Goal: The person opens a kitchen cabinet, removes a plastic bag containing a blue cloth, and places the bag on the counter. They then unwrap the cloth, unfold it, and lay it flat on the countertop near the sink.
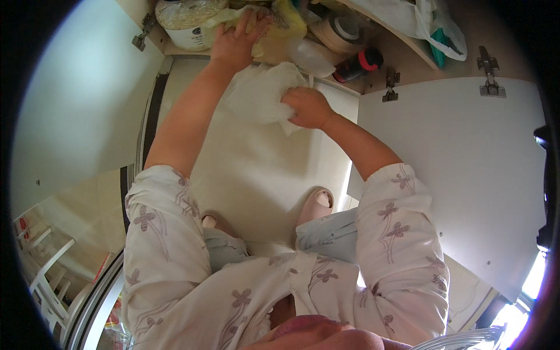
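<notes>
My right hand (pixel 309 108) is closed on a crumpled white plastic bag (pixel 265 93), which hangs in front of the open cabinet. My left hand (pixel 238 44) reaches over the cabinet's front edge, fingers spread on a pale yellow plastic bag (pixel 289 28). Left of that hand sits a rounded, clear-and-white package (pixel 189 26). A smaller translucent bag (pixel 312 57) lies right of the yellow one. Beyond it are a round beige container (pixel 338 32) and a dark bottle with a red band (pixel 357 65). What lies under my left palm is hidden.
Two white cabinet doors stand swung out, one at the left (pixel 81 111) and one at the right (pixel 449 169). A shelf (pixel 396 26) above holds a white bag with something teal (pixel 446 46). My slippered feet are on the pale floor (pixel 262 169). A white rack (pixel 49 262) stands lower left.
</notes>
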`<action>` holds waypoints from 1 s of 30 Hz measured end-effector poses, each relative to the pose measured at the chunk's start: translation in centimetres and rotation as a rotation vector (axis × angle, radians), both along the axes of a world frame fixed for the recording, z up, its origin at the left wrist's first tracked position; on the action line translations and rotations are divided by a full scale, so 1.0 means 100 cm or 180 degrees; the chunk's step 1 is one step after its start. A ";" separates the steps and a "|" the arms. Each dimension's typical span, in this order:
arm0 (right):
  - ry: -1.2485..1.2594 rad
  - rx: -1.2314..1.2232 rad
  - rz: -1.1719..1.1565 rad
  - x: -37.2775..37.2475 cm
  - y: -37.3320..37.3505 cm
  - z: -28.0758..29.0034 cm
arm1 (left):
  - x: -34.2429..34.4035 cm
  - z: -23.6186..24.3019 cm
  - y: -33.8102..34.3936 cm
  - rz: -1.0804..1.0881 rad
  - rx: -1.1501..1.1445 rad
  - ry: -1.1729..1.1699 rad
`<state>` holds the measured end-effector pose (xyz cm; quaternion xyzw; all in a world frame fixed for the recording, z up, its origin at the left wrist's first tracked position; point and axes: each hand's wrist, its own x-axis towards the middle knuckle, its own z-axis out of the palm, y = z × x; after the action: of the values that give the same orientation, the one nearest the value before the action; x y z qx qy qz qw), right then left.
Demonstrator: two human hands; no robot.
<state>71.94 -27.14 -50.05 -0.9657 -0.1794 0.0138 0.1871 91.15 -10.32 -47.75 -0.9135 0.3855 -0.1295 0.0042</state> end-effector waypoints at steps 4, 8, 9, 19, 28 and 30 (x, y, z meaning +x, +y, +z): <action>0.0551 -0.0090 0.0452 -0.024 0.010 -0.020 | 0.000 -0.004 -0.010 0.0319 0.0658 0.0466; 0.1088 -0.0458 0.1041 -0.050 0.025 -0.038 | 0.002 -0.021 -0.010 0.0386 0.0393 0.0520; 0.1114 -0.0290 0.1116 -0.056 0.029 -0.041 | 0.004 -0.026 -0.011 0.0449 0.0375 0.0530; 0.0731 0.0355 0.1369 -0.063 0.046 -0.032 | 0.016 -0.040 -0.021 0.0420 0.1259 0.0932; -0.0247 0.0270 0.0245 -0.038 0.030 -0.039 | 0.007 -0.059 -0.036 0.0598 0.0483 0.1595; -0.0341 0.0137 0.0025 -0.028 0.029 -0.038 | 0.013 -0.063 -0.037 0.0636 0.0400 0.1626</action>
<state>69.14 -24.27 -53.89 -0.9602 -0.1931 -0.0410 0.1978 92.47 -14.01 -54.06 -0.9480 0.2894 0.1302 -0.0237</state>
